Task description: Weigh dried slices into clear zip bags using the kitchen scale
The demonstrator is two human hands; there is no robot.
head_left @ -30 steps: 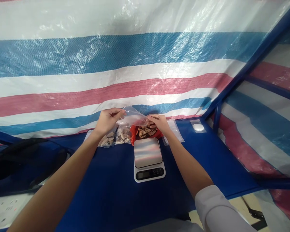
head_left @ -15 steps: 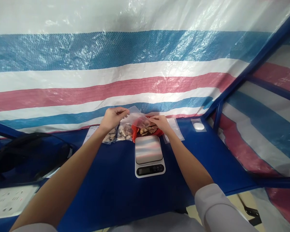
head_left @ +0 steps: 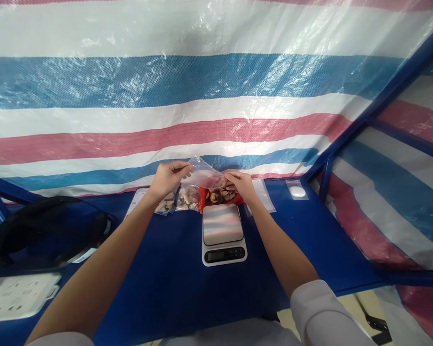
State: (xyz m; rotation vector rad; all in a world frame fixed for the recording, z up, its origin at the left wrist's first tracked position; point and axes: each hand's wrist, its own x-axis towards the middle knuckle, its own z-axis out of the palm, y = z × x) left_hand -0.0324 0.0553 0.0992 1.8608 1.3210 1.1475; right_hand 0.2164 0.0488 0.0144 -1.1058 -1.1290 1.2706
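Observation:
My left hand (head_left: pixel 168 177) and my right hand (head_left: pixel 241 183) hold a small clear plastic bag (head_left: pixel 204 174) stretched between them, above the far side of the blue table (head_left: pixel 166 278). Each hand pinches one edge of the bag. Under the bag lies a red bag (head_left: pixel 220 196) of brown slices. To its left lie clear bags of pale slices (head_left: pixel 182 198). A white kitchen scale (head_left: pixel 222 234) with a steel plate stands just in front of my hands.
Empty clear bags (head_left: pixel 263 193) lie right of the red bag. A small bag with a white object (head_left: pixel 297 191) lies further right. A black bag (head_left: pixel 39 230) and a white power strip (head_left: pixel 18 295) sit at the left. A striped tarp (head_left: pixel 202 96) walls the back.
My hands have stayed at the clear bag and lifted it slightly. The view has shifted a little as my head moved.

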